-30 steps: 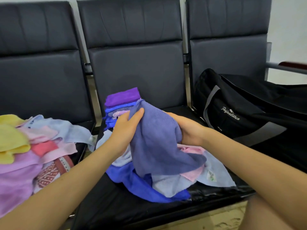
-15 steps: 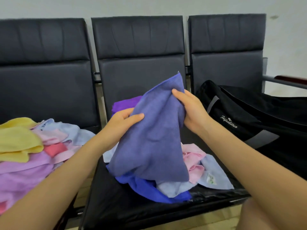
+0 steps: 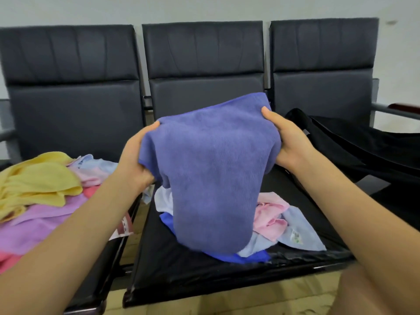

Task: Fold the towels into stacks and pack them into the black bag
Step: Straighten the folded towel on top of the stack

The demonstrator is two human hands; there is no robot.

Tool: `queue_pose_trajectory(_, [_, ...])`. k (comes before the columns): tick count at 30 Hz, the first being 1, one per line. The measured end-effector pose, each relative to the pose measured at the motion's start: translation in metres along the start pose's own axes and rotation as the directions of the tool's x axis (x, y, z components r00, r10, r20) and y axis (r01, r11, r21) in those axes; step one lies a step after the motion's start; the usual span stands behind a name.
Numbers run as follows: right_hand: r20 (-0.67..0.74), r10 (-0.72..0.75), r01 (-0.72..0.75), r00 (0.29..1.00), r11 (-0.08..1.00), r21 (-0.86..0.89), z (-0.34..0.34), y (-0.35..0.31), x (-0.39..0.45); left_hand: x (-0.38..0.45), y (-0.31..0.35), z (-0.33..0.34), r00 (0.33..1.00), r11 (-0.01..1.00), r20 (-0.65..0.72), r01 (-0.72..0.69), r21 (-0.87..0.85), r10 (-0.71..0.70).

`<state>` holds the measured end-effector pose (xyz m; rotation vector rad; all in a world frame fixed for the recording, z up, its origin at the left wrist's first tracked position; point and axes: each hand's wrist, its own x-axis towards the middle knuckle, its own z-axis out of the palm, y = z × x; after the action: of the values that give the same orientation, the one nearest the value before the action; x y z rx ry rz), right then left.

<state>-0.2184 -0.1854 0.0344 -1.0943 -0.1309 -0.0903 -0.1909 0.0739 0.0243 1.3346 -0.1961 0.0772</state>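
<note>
Both hands are holding a blue-violet towel [image 3: 211,169] up above the middle seat [image 3: 295,264] of a bench of three black chairs. The left hand [image 3: 134,160] is gripping the towel's left top edge, fingers curled round the cloth; the right hand [image 3: 288,142] is clamping the right top edge, thumb on the near face. The towel is hanging between them, its top edge running left to right and tilting up toward the right hand, its long axis dropping to the seat, where the lower end is brushing a loose heap of towels [image 3: 279,226] in pink, pale blue and bright blue.

More unfolded towels [image 3: 41,185], yellow, pink and lilac, are lying on the left seat. The black bag [image 3: 354,151] is sitting on the right seat, just beside the right hand, which is the nearer to it.

Judged stage: the towel is being spread for its first fold. The fold probably calls for bringing the two held edges together, left toward right, across the hanging length. Whether the bag's mouth is open cannot be told.
</note>
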Motion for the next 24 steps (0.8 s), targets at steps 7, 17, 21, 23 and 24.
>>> queue_pose_trajectory(7, [-0.212,0.219,-0.246,0.952,0.963,-0.109,-0.048,0.048,0.028,0.031,-0.05,-0.022,0.941,0.943,0.076,0.325,0.074,-0.331])
queue_pose_trajectory(17, [-0.34,-0.118,-0.162,0.933,0.704,-0.691,-0.104,0.125,0.064,0.084,-0.14,-0.05,0.997,0.292,0.018,-0.041,0.956,0.08])
queue_pose_trajectory(21, [-0.389,-0.184,-0.137,0.903,0.734,-0.665,-0.102,0.134,0.081,0.087,-0.147,-0.046,0.984,0.23,0.035,-0.076,0.97,0.177])
queue_pose_trajectory(23, [-0.419,-0.071,-0.22,0.905,0.766,-0.604,-0.103,0.141,0.086,0.084,-0.148,-0.042,0.972,0.123,0.048,-0.078,0.989,0.232])
queue_pose_trajectory(24, [-0.426,0.028,-0.289,0.904,0.776,-0.561,-0.105,0.145,0.088,0.08,-0.149,-0.038,0.961,0.074,0.081,-0.104,0.992,0.263])
